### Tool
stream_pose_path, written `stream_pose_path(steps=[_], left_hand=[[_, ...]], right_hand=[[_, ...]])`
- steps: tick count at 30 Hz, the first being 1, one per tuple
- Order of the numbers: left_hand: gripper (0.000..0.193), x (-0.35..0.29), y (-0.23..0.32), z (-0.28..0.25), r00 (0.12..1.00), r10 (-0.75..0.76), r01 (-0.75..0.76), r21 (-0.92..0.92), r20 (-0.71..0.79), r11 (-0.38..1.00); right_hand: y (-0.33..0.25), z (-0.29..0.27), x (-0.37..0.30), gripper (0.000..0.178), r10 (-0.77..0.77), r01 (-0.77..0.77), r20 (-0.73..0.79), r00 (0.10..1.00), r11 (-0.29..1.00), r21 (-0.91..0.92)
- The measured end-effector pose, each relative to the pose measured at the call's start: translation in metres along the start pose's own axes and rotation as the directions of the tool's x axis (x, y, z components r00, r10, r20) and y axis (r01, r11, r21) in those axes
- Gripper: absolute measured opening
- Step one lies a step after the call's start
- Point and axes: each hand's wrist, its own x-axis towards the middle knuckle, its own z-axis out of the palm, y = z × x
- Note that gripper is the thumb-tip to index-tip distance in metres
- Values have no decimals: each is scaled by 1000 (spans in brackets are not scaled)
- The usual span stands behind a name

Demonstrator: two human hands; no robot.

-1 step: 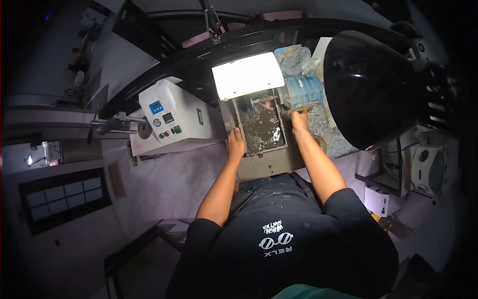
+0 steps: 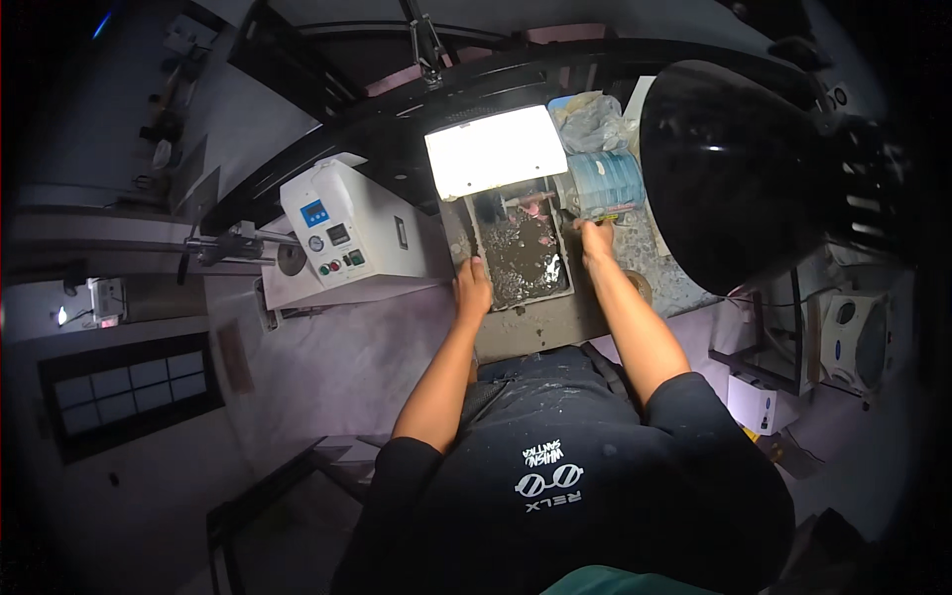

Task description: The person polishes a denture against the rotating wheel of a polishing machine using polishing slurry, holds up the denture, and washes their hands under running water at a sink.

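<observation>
A rectangular basin (image 2: 568,288) with a pale rim stands before me, full of dark, wet, muddy slurry (image 2: 521,253). A small pinkish piece (image 2: 536,208) shows at its far end, partly in shadow. My left hand (image 2: 473,289) is closed at the basin's left rim, thumb side up, its fingertips partly hidden. Beyond the right rim, my right hand (image 2: 597,241) has its fingers curled beside a small dark part (image 2: 568,215). What lies inside those fingers is too small to make out.
A bright white lamp panel (image 2: 496,154) covers the basin's far end. Bluish translucent sheets (image 2: 607,183) and a crumpled plastic bag (image 2: 592,121) lie to its right. A large black lamp shade (image 2: 734,178) looms at right. On the left stands a white control box (image 2: 362,223).
</observation>
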Motion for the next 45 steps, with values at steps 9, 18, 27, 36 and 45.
stream_pose_path(steps=[9, 18, 27, 36, 45], left_hand=[[50, -1, 55, 8, 916, -327, 395, -653, 231, 646], [53, 3, 107, 31, 885, 465, -457, 277, 40, 845], [57, -15, 93, 56, 982, 73, -107, 189, 176, 976], [56, 11, 98, 47, 891, -304, 451, -727, 336, 517], [57, -3, 73, 4, 926, -238, 377, -713, 292, 591]], right_hand=[[-15, -12, 8, 52, -52, 69, -70, 996, 958, 279], [-10, -44, -14, 89, -120, 113, 204, 971, 992, 46], [-31, -63, -55, 78, -154, 89, 349, 924, 977, 194], [-12, -52, -41, 57, 31, -6, 481, 876, 999, -53], [27, 7, -32, 51, 62, 626, 730, 681, 469, -624]])
